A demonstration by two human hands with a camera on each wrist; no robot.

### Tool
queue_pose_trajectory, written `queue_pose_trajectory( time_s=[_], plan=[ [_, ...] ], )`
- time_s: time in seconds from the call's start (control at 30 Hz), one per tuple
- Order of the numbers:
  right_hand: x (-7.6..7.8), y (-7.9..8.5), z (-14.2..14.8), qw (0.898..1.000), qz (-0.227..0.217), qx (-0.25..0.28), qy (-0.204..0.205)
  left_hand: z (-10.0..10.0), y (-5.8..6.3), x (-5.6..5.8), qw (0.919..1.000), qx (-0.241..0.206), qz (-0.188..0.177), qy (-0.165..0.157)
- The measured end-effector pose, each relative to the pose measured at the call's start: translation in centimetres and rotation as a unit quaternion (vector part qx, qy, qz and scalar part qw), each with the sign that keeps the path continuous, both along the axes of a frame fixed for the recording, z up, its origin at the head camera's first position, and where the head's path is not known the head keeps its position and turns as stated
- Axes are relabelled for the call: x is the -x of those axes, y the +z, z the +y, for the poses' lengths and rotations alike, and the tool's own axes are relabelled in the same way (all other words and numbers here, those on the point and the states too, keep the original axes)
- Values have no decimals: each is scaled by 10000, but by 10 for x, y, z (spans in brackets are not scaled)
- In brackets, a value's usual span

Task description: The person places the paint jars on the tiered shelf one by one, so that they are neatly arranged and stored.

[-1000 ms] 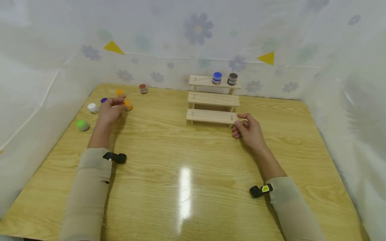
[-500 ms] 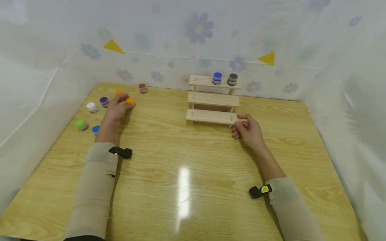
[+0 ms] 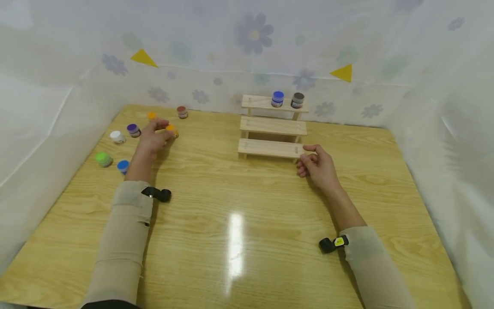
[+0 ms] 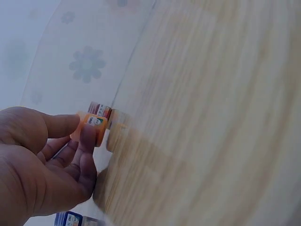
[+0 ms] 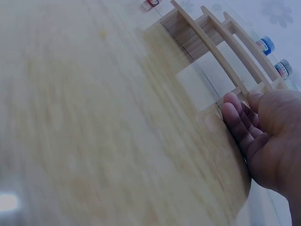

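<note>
My left hand (image 3: 152, 138) pinches a small orange-lidded paint jar (image 3: 172, 131) between thumb and fingers at the table's far left. In the left wrist view, the orange jar (image 4: 98, 128) is tipped on its side relative to the camera, partly covered by a fingertip. On the right, my right hand (image 3: 319, 167) holds the right end of the lowest step of a three-tier wooden stand (image 3: 270, 148), thumb at the front corner and index finger along the end. A blue jar (image 3: 277, 99) and a dark-lidded jar (image 3: 297, 100) stand on the top step.
Around my left hand stand a second orange-lidded jar (image 3: 152, 116), a brown-red one (image 3: 182, 112), a purple one (image 3: 134, 130), a white one (image 3: 117, 137), a green one (image 3: 103, 159) and a blue one (image 3: 123, 166). A flowered white sheet (image 3: 208, 47) hangs behind the table.
My left hand has shifted right and slightly away from me with the orange jar, uncovering the purple and blue jars. My right hand and the stand have stayed put.
</note>
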State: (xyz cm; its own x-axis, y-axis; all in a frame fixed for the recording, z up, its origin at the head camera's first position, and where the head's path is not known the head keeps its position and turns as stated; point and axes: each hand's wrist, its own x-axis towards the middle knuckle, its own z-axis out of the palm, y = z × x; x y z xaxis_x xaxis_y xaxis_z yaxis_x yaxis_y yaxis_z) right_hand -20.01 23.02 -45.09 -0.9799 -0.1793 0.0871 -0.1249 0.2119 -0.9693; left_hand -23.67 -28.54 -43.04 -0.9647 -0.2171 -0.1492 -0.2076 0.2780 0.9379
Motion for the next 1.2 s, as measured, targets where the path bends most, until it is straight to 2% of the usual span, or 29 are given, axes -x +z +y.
queue_pose_trajectory(
  time_s=[0.13,0.4,0.63,0.77,1.0,1.2],
  plan=[
    [-1,-1,-2,10000,-14,16,16,8,2,-1,9998,72,151,-105],
    [-1,-1,0,10000,26,62,-19,38,15,1,9959,261,536,-673],
    [-2,-2,3,10000,-31,42,-49,68,20,9,9877,420,840,-1252],
    [-4,-3,3,9999,-14,66,-81,86,22,14,9834,538,914,-1475],
    [-6,-2,-3,9999,25,166,-31,105,30,15,9803,642,970,-1598],
    [-6,-4,-7,9998,2,173,17,115,43,13,9775,687,1084,-1675]
  ],
)
